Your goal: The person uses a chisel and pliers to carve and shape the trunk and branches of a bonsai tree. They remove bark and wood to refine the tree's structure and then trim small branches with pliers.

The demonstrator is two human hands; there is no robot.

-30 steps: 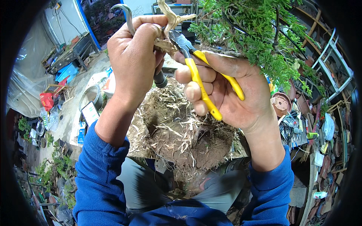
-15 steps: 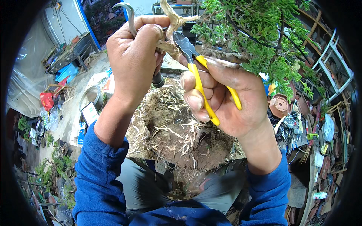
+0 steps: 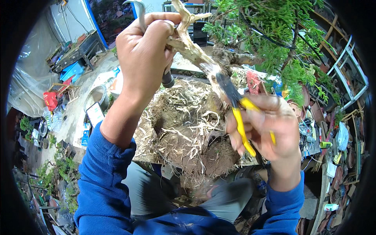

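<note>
My left hand (image 3: 143,55) is closed around a hooked metal tool (image 3: 141,13); its curved tip rises above the fist and its dark handle end shows below. That fist rests against a pale, bark-stripped branch (image 3: 192,49), which forks at the top and runs down to the right. Yellow-handled pliers (image 3: 241,127) are in my right hand (image 3: 270,125), somewhat blurred by motion. Their dark jaws lie against the lower part of the branch; whether they bite on wood I cannot tell. Green juniper foliage (image 3: 270,35) hangs above my right hand, beyond it a rough brown limb (image 3: 244,58).
Below my hands sits a soil and root mass (image 3: 188,137) strewn with pale wood shavings. To the left are a phone (image 3: 95,114) and a round metal tub (image 3: 95,96). Cables, pots and a pale metal frame (image 3: 346,74) crowd the right side.
The pliers and my right hand have moved down and right along the branch, away from my left fist. More of the stripped branch shows now. My left hand has barely shifted.
</note>
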